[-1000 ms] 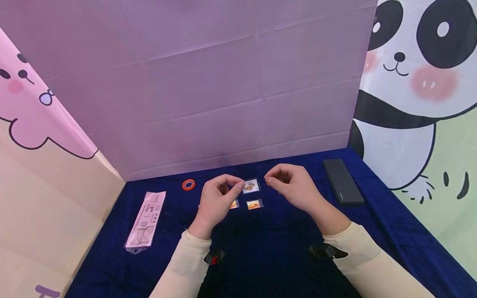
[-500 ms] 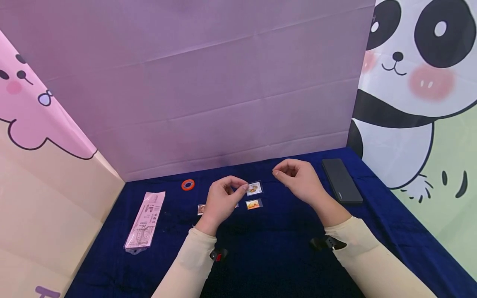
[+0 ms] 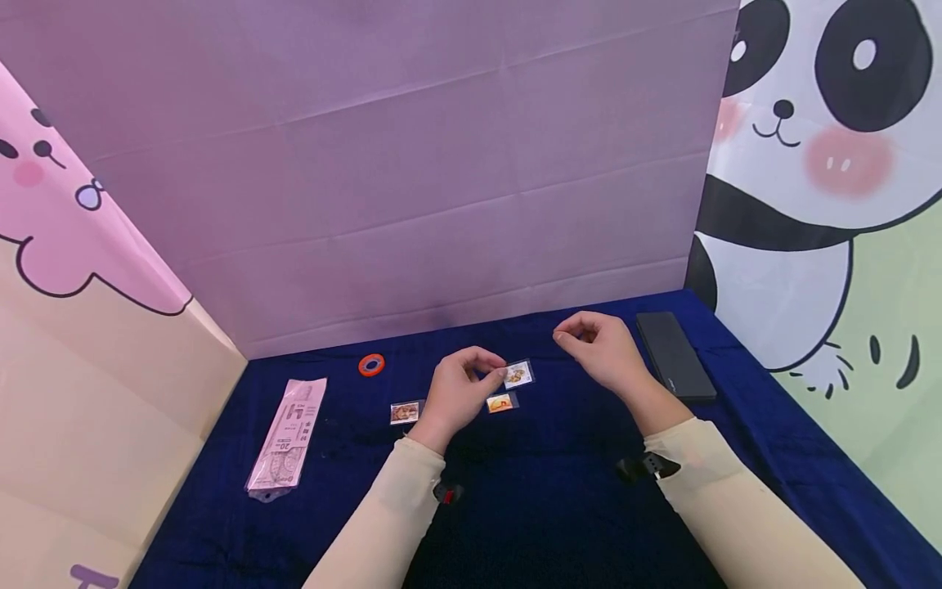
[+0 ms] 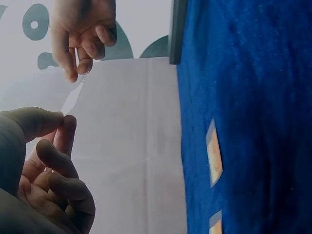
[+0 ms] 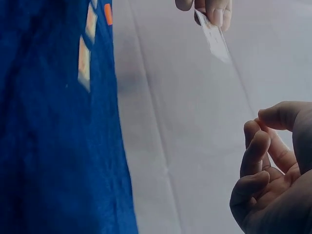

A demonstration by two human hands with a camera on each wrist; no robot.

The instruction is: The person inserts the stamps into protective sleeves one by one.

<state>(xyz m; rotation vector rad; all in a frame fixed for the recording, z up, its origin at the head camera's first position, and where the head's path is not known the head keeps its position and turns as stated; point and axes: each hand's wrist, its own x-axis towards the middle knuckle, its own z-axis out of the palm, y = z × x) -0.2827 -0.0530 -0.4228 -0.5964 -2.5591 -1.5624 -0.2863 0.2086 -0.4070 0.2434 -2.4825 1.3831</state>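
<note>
My left hand (image 3: 461, 393) pinches a small white-bordered stamp in a clear sleeve (image 3: 518, 374) between thumb and index finger. In the left wrist view the sleeved stamp (image 4: 74, 98) stands tilted, seen nearly edge-on; in the right wrist view its picture side (image 5: 212, 36) is pale and blurred. To its right, apart from it in the head view, is my right hand (image 3: 599, 348), thumb and index tips together, other fingers curled. Anything thin between those tips cannot be made out. Two other sleeved stamps lie on the table: an orange one (image 3: 500, 402) and a brownish one (image 3: 405, 412).
On the blue cloth (image 3: 545, 491) an orange-red ring (image 3: 371, 365) lies at the back left. A long pink packet (image 3: 289, 435) is at the left. A dark flat case (image 3: 675, 357) rests at the right. Behind stands a mauve cloth wall (image 3: 441, 204).
My left hand has moved right with the sleeved stamp, uncovering the brownish stamp on the table. My right hand has shifted right and slightly away, its fingertips still together.
</note>
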